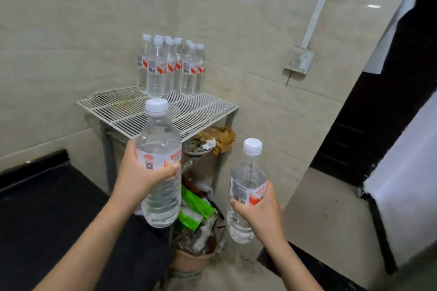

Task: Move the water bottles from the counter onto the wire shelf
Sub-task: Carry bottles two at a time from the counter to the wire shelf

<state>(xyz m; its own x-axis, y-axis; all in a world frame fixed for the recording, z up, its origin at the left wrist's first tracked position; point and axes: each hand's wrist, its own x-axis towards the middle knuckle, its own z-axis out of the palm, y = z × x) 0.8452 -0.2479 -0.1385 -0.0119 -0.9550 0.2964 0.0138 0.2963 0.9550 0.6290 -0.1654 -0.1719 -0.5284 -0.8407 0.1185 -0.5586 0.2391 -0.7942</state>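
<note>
My left hand (139, 170) grips a clear water bottle (160, 172) with a white cap and red-white label, held upright in front of the white wire shelf (203, 111). My right hand (262, 208) holds a second water bottle (246, 194), slightly tilted, lower and to the right of the shelf. Several identical bottles (170, 68) stand grouped at the back of the shelf top, in the wall corner. The black counter (47, 208) lies at lower left under my left forearm.
Under the shelf sit a plate with scraps (201, 146), green packets (196, 208) and a clay pot (191, 260). A wall socket box (299, 60) is on the right wall. A dark doorway (369, 125) and a white panel (406, 172) stand at right.
</note>
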